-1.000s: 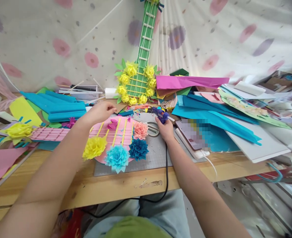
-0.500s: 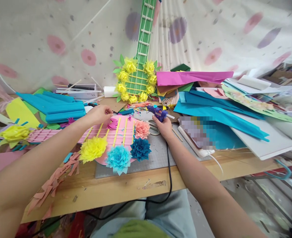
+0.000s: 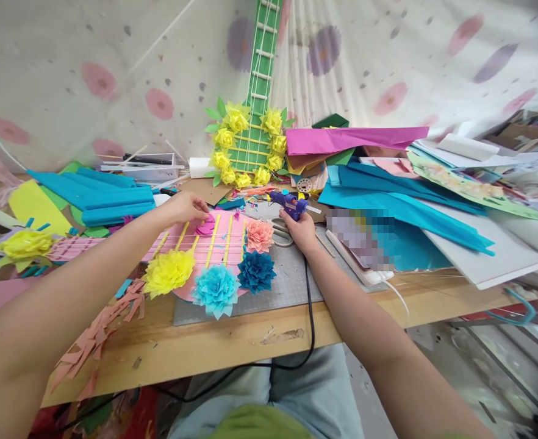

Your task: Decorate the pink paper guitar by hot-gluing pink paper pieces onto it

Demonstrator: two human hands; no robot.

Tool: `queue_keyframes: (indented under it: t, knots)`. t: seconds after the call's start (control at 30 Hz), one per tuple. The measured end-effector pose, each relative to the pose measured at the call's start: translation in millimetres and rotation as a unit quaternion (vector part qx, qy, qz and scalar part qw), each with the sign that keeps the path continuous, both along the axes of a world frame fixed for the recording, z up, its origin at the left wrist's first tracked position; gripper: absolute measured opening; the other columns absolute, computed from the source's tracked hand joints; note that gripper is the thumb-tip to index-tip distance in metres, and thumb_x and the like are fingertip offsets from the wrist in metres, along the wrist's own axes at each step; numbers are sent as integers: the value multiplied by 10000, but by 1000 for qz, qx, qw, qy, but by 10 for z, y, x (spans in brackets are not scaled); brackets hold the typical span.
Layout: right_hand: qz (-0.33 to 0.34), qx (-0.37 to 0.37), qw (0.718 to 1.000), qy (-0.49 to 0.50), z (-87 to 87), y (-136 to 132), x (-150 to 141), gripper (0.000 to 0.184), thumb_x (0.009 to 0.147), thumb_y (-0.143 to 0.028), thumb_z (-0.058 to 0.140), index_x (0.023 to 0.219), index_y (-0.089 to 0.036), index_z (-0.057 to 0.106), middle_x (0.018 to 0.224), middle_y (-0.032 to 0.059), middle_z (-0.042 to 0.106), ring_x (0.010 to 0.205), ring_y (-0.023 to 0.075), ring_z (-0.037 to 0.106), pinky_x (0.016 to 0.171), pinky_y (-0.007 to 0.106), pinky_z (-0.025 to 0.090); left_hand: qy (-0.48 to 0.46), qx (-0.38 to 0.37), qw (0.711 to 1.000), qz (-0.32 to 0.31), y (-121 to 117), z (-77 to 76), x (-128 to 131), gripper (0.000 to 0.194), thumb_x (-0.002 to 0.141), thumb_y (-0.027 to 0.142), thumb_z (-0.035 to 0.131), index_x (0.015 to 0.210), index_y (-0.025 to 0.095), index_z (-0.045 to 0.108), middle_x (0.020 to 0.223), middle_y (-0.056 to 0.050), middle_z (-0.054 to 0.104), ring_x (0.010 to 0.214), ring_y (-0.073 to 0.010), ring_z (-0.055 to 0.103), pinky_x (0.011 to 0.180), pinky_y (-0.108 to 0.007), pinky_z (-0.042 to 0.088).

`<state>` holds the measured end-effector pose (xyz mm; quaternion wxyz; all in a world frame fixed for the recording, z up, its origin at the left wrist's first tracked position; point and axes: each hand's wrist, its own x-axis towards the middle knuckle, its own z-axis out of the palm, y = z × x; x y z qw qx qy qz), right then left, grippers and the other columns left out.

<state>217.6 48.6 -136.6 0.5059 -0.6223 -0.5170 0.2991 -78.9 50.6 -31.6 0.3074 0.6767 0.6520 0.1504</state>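
Note:
In my right hand (image 3: 302, 228) is a purple hot glue gun (image 3: 291, 205), its nozzle pointing left and a glue stick jutting from the back. My left hand (image 3: 193, 208) reaches over a pink paper guitar (image 3: 221, 250), fingers closed at a magenta paper piece (image 3: 205, 225) on its body; the fingertips are partly hidden. Along the guitar's near edge sit a yellow paper flower (image 3: 170, 272), a light blue one (image 3: 216, 291) and a dark blue one (image 3: 257, 272). A salmon flower (image 3: 260, 235) is at its right end.
Behind stands a green paper guitar (image 3: 253, 146) ringed with yellow roses. Scissors (image 3: 282, 231) lie beside my right hand. A black cord (image 3: 312, 305) drops over the table edge. Blue paper (image 3: 397, 213) is heaped at right, with a pixelated object (image 3: 358, 241) before it.
My left hand has lowered slightly relative to the guitar, its fingertips now at the magenta piece. The right hand keeps the glue gun in nearly the same place. The view has shifted slightly.

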Motion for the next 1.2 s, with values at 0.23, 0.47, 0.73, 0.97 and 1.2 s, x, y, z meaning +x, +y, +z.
queue_keyframes:
  t: [0.23,0.47,0.73,0.97,1.2]
  knots:
    - [-9,-10,1000,-6,20,-11,-9,520,640,-626,616,840,-148,668,786,83,702,733,218,625,661,321,485,64,10,998,-12,7,28,-52,353,550,408,732,793,153,754,804,-84,755,809,-252,672,757,-300,512]
    - [-14,-11,1000,-10,24,-10,4,530,612,-645,628,793,-148,665,690,60,669,647,198,590,635,322,464,179,36,983,-25,-16,91,3,286,739,353,631,900,163,771,909,-69,762,811,-205,663,701,-268,461]
    - [-11,-8,1000,-15,7,-1,-3,511,609,-646,622,769,-162,663,686,64,667,658,211,599,635,325,467,186,67,980,-10,-58,81,57,167,722,314,633,756,231,774,835,-23,766,768,-186,666,624,-241,435]
    - [-8,-6,1000,-12,52,-51,-20,505,615,-635,631,774,-157,661,735,82,692,747,243,641,684,336,479,101,68,993,9,-16,8,-15,188,648,360,659,716,213,756,801,-35,760,762,-203,665,673,-254,467]
    - [-9,-10,1000,-14,58,-44,-26,507,609,-638,629,763,-155,652,739,85,701,720,236,641,662,329,470,23,51,998,-6,90,-153,-84,215,538,320,702,707,188,720,721,-50,737,721,-202,660,668,-270,489]
